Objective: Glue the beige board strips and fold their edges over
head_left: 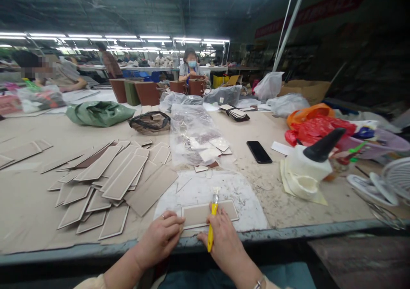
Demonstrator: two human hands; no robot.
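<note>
A flat beige rectangular panel (196, 215) with a pale border lies on a stained white sheet (253, 195) at the table's front edge. My left hand (162, 237) is closed at the panel's left end, fingertips on its corner. Between the thumb and fingers of my right hand (226, 235) is a yellow-handled brush (210, 233), its whitish bristles pointing away from me, above the panel's far edge. Some fingers of that hand rest on the panel. Left of the sheet, a loose heap of similar panels (124, 178) overlaps.
A white plastic container with a black nozzle (312, 165) stands right of the sheet, near a phone (259, 152). Clear plastic (192, 131) and a green bag (99, 113) lie farther back. Red bags (323, 129) fill the right side. Across the table sits a masked person (191, 69).
</note>
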